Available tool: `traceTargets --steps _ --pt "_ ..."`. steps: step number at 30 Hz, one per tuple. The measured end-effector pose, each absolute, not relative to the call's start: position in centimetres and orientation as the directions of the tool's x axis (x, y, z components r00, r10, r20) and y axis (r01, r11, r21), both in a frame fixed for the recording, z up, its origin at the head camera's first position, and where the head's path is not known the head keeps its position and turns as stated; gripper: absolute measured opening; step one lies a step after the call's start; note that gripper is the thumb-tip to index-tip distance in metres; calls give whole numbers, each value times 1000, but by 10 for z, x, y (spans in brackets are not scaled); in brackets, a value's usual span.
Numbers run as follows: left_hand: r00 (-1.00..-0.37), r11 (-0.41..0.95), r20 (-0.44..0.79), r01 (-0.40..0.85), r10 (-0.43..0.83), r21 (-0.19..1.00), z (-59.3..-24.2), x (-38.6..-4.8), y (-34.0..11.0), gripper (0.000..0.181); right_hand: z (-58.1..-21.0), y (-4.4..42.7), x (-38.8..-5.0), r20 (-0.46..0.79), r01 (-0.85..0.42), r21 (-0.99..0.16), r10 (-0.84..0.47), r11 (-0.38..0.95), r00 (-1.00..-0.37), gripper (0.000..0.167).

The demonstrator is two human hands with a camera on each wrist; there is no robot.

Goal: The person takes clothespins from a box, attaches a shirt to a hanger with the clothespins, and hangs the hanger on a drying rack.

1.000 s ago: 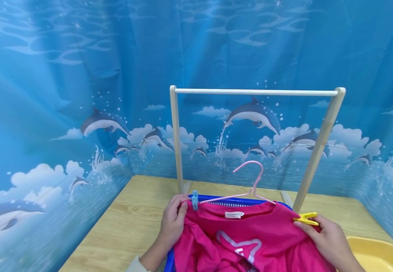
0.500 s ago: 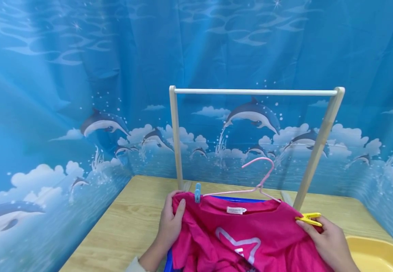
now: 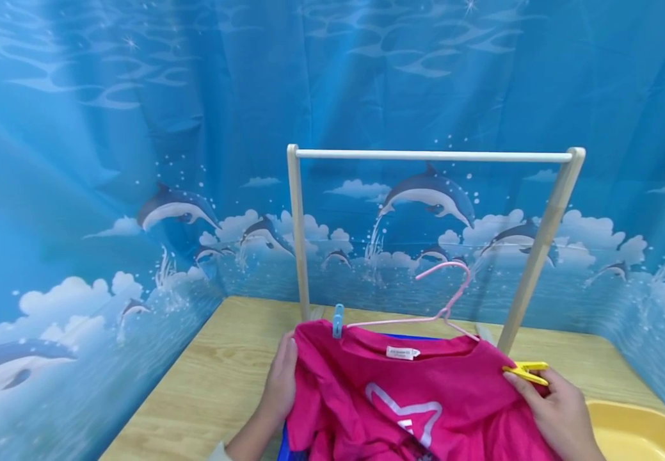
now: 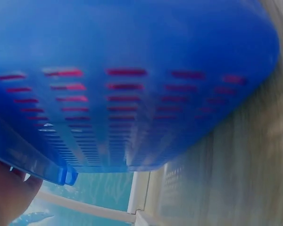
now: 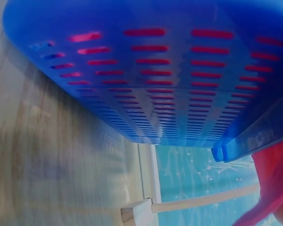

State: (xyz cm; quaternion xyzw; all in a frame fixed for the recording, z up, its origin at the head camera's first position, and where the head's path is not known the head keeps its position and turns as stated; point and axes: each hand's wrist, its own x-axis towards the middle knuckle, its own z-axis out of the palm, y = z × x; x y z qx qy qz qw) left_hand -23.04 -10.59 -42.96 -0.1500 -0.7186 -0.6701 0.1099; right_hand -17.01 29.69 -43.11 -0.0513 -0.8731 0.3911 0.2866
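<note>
A pink T-shirt (image 3: 441, 390) hangs on a pink hanger (image 3: 457, 294), whose hook points up and left. A light blue clothespin (image 3: 338, 321) clips the shirt's left shoulder to the hanger. My right hand (image 3: 562, 406) pinches a yellow clothespin (image 3: 527, 371) at the shirt's right shoulder. Along the left edge of the shirt lies my left hand (image 3: 277, 384), its fingers mostly hidden behind the cloth. Beneath the shirt is a blue basket (image 4: 132, 37), mostly covered in the head view. Part of the left hand also shows below the basket's rim in the left wrist view.
Behind the basket a wooden rack with a white rail (image 3: 430, 155) stands on the wooden table (image 3: 194, 384). A yellow basin (image 3: 637, 432) sits at the front right. A blue dolphin-print curtain (image 3: 107, 160) surrounds the table at the back and sides.
The shirt's left shoulder and the hanger have risen slightly, and the hook has shifted right. My left thumb has slid off the shirt's front to its edge. The right hand keeps its pinch.
</note>
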Motion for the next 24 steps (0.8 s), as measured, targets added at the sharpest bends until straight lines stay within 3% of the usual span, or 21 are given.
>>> traceTargets --steps 4,11,17,24 --pt "-967 27 246 248 64 968 -429 -229 -115 62 -433 297 -170 478 -156 -722 322 674 -817 18" --pt "-997 95 74 77 39 992 -437 -231 -125 44 -431 298 -169 479 -165 -731 326 662 -815 18" --pt "-999 102 20 25 42 994 -446 -227 -130 44 -431 298 -170 482 -164 -732 333 662 -810 19" --pt "-985 172 -47 -18 167 985 -453 -216 -132 64 -431 299 -170 455 -126 -737 349 665 -820 22"
